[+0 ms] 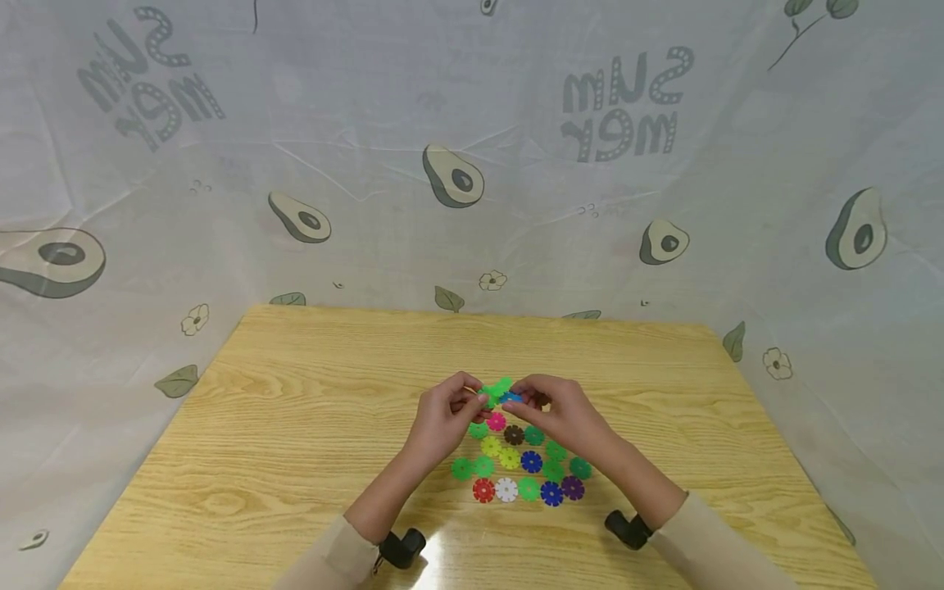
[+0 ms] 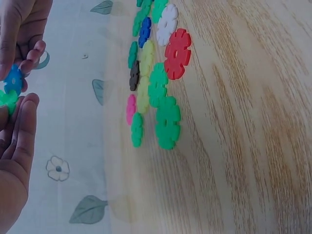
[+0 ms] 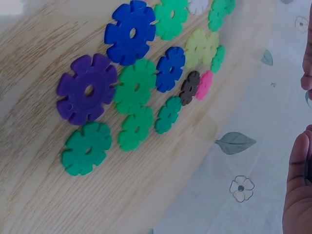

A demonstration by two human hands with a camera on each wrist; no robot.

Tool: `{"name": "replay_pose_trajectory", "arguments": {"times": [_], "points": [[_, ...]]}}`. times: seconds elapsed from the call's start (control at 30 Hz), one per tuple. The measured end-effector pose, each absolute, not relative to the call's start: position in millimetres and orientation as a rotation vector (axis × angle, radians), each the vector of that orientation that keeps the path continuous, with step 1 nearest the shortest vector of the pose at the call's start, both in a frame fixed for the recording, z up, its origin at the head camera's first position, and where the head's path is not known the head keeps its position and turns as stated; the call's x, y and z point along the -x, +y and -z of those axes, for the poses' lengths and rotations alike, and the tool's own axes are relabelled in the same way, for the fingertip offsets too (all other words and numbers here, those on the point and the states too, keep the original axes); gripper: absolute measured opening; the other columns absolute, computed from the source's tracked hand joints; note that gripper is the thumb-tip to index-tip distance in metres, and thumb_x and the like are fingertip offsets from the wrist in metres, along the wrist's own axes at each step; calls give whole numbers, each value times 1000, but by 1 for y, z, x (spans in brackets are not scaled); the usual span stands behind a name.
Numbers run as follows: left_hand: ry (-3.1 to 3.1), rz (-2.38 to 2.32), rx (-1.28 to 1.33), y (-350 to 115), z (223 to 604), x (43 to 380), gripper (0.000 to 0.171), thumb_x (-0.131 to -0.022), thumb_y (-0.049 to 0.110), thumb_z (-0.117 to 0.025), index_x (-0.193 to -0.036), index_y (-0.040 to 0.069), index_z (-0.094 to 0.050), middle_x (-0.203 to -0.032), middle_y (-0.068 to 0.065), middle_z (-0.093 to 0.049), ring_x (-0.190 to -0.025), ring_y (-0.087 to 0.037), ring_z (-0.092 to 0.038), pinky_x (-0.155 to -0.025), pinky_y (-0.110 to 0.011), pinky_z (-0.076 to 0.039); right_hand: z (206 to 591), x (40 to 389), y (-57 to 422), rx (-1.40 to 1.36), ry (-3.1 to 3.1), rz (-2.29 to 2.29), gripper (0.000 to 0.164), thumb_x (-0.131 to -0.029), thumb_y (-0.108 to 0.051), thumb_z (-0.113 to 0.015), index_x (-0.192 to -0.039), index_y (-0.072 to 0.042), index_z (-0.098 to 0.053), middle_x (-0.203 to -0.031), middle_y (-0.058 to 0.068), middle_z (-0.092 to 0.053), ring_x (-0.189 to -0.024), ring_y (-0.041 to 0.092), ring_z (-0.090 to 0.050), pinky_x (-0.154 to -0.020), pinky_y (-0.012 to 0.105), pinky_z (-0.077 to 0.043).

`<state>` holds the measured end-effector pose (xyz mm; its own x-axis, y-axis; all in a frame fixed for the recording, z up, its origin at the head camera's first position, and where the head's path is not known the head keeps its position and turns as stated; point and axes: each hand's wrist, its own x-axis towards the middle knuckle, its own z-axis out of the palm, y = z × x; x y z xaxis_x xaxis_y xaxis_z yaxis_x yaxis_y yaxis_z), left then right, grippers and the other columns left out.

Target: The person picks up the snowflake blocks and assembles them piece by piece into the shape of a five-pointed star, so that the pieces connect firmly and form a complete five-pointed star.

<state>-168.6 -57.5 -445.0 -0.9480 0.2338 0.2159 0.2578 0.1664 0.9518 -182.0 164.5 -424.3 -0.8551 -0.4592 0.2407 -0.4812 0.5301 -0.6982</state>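
Above the far side of the loose pieces, my left hand (image 1: 440,416) pinches bright green notched plastic discs (image 1: 496,392) between thumb and fingers. My right hand (image 1: 566,410) grips a blue notched disc (image 1: 511,397) right up against the green ones. In the left wrist view the blue disc (image 2: 13,80) and a green disc (image 2: 8,100) meet edge to edge between both hands' fingertips. The right wrist view catches only part of the right hand (image 3: 300,180) at its edge, and the held discs are hidden there.
Several flat notched discs lie on the wooden table (image 1: 310,426) below the hands. Among them are a red disc (image 1: 483,490), a white disc (image 1: 506,490), a purple disc (image 1: 572,488), a brown disc (image 1: 514,435) and a pink disc (image 1: 496,421). A printed curtain (image 1: 369,229) surrounds the table.
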Motion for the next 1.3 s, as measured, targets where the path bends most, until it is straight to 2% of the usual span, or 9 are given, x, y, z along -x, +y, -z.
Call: {"name": "replay_pose_trajectory", "arguments": {"times": [0.1,0.17,0.4,0.5,0.6,0.7,0.87,1.2,1.3], "points": [[-2398,1929,511,-57,446,169,9,-104,5,-62,-110,0,-66,-94,-23,-78,-85,-36,-79,-73,-25,-64,423,181,163,-833,-2732,-1260,17,-98,-23,-75,-109,-10,-74,-91,-4,-71,-80,2,-64,-74,24,-58],[-2405,1925,520,-58,446,169,9,-105,6,-62,-110,0,-66,-94,-24,-78,-84,-34,-79,-74,-26,-65,423,181,163,-826,-2738,-1266,18,-99,-24,-74,-109,-10,-74,-91,-4,-71,-80,2,-64,-74,24,-58],[-2385,1969,559,-57,448,169,10,-105,6,-61,-111,-2,-65,-94,-26,-77,-86,-47,-76,-73,-24,-64,425,179,163,-798,-2744,-1320,16,-99,-23,-74,-107,-9,-73,-90,-2,-69,-80,3,-62,-72,24,-56],[-2374,1982,559,-56,448,169,9,-105,5,-61,-109,-2,-65,-93,-26,-77,-86,-49,-75,-74,-32,-66,425,178,163,-794,-2744,-1347,14,-99,-23,-73,-105,-10,-73,-90,-2,-69,-79,2,-62,-71,24,-56],[-2372,1974,572,-54,447,168,8,-104,4,-61,-108,-2,-66,-92,-26,-76,-84,-46,-76,-75,-39,-66,425,177,163,-798,-2738,-1359,12,-100,-23,-73,-102,-11,-72,-88,-2,-68,-77,2,-62,-69,24,-55],[-2378,1955,585,-53,446,169,8,-105,5,-61,-109,-1,-66,-93,-24,-76,-84,-41,-76,-75,-36,-66,424,176,161,-792,-2725,-1347,12,-99,-23,-74,-101,-11,-72,-86,-3,-67,-76,2,-62,-68,24,-55],[-2394,1945,556,-54,446,171,10,-105,6,-61,-112,-1,-65,-97,-25,-76,-87,-40,-77,-78,-35,-66,419,178,160,-755,-2743,-1316,17,-99,-27,-74,-104,-11,-73,-88,-3,-69,-77,4,-62,-70,24,-55],[-2466,1785,489,-58,443,176,11,-102,14,-68,-104,6,-76,-94,-13,-77,-82,-16,-72,-74,-20,-59,415,182,165,-739,-2780,-1332,21,-99,-28,-74,-110,-10,-73,-91,-1,-68,-79,9,-60,-72,25,-54],[-2474,1783,480,-60,443,177,12,-102,13,-68,-104,5,-77,-92,-14,-77,-83,-24,-74,-73,-21,-58,417,183,167,-742,-2782,-1320,23,-100,-29,-73,-113,-9,-73,-93,-2,-70,-83,8,-62,-75,25,-55]]}}
